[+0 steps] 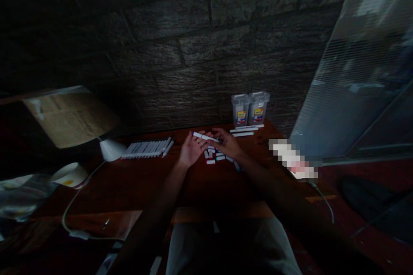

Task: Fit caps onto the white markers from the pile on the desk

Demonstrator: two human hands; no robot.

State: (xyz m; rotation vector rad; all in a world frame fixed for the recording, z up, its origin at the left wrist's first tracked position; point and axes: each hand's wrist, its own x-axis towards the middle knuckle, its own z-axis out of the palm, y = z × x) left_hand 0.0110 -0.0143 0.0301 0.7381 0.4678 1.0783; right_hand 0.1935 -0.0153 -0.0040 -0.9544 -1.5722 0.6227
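Observation:
A white marker (204, 136) with a dark purple end lies slantwise between my two hands. My left hand (191, 151) is turned palm up, thumb by the purple end and fingers behind the barrel, holding that side. At the other end, my right hand (228, 144) pinches the marker between thumb and fingers. Below the hands several loose marker caps (220, 157), white with coloured ends, are scattered on the dark wooden table (145, 187); my right hand partly hides them.
A row of white markers (146, 148) lies left. Loose markers (243, 134) lie before two clear plastic cases (250, 109) at the back. A lamp (111, 149) and paper cup (69, 175) stand left, with a cable. A pixelated object (292, 159) lies right. Behind is a brick wall (193, 51).

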